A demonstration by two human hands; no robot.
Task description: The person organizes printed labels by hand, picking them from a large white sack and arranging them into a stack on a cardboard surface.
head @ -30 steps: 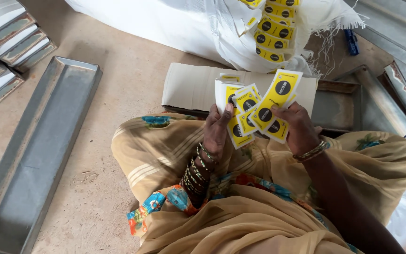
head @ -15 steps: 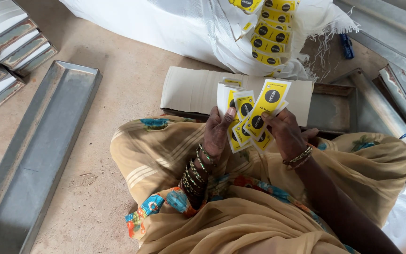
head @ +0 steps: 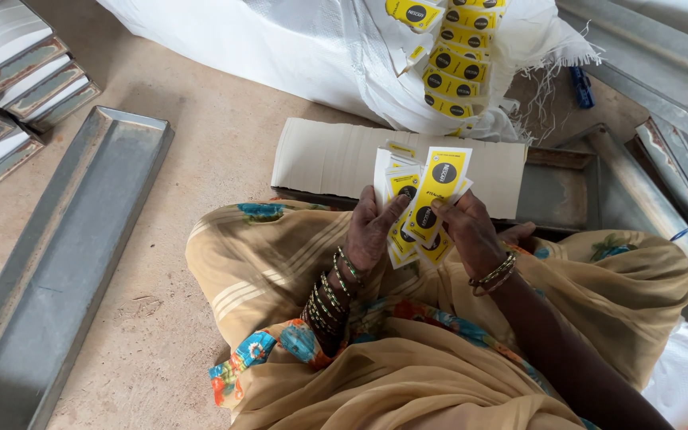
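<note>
Yellow sachet strips (head: 424, 203): fanned bundle, held over the lap, pinched between both hands. Left hand (head: 369, 231): fingers pressed together behind the strips, thumb across their front. Right hand (head: 471, 235): fingers curled, gripping the strips' right edge. Stack of white card sheets (head: 336, 155): just beyond the fingertips. Metal tray (head: 65, 255): well left of the fingers.

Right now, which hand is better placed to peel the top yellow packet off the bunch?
The right hand, probably. Its fingers already pinch the top yellow packet, which sticks up above the rest, while the left hand grips the bunch of packets from the side and steadies it.
</note>
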